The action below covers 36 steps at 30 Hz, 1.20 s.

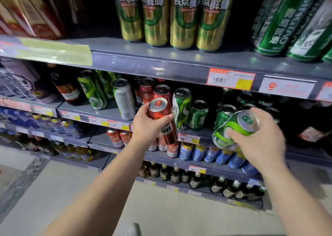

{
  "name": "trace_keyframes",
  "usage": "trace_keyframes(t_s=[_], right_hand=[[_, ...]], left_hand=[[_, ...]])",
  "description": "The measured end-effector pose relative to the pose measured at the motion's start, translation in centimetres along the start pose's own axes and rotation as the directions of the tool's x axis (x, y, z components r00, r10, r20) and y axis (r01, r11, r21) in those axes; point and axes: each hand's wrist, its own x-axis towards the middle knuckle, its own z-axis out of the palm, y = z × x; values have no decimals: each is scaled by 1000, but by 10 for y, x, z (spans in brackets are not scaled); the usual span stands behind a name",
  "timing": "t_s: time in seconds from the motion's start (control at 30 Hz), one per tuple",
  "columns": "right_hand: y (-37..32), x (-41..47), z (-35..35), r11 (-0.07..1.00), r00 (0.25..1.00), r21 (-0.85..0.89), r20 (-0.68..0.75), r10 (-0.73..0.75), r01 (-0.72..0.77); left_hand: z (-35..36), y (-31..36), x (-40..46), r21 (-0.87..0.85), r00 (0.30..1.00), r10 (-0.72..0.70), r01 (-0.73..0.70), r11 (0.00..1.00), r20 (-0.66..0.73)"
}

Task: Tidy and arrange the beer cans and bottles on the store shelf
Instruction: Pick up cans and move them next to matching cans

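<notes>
My left hand [147, 126] grips a tall red can [162, 118], held upright just in front of the middle shelf [107, 112]. A green can with a pale swirl [231, 129] lies tilted in my right hand [258, 138], its silver top facing me, in front of that shelf's right part. Behind the red can stand two more red cans [162, 92], a green swirl can [181, 108] and a short green can [197, 114]. Further left stand a white can [124, 99], green swirl cans [92, 89] and a dark bottle [66, 88].
The upper shelf [161, 59] carries tall gold-green cans [172, 16] and green cans [291, 20] at the right. Lower shelves hold red cans [115, 137], blue cans [210, 154] and dark bottles [197, 180]. Dark bottles [312, 124] fill the middle shelf's right end. Pale floor [53, 190] lies below.
</notes>
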Motion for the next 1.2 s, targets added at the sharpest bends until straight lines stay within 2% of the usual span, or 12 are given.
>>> trace_keyframes(t_s=[0.13,0.33,0.6,0.87,0.93,1.0,1.1,1.13,1.2], right_hand=[[-53,-25,65,998,991,61,130,-17,9],[-100,-40,128,994,986,96,160,38,-54],[-114,-36,148,999,979,-14,200,35,-33],[-106,-29,150,998,957,-51,285,49,-36],[-105,-26,148,998,949,-51,309,56,-42],[-106,-23,147,999,942,-39,332,47,-36],[-110,-18,149,1000,930,-12,368,3,1],[-113,-18,151,1000,926,-4,376,-15,18],[-118,-18,156,999,922,3,385,-51,53]], left_hand=[[-58,-9,44,97,998,55,-58,994,34],[-69,-19,91,190,991,89,-107,976,102],[-45,-17,111,253,986,109,-138,958,123],[-46,-18,115,206,990,33,-60,977,135],[-60,-16,96,186,986,66,-94,978,152],[-75,-23,74,164,949,142,-193,967,282],[-79,-34,48,184,791,37,-187,965,611],[-75,-40,46,172,762,32,-186,967,646],[-67,-45,44,165,801,82,-221,961,594]])
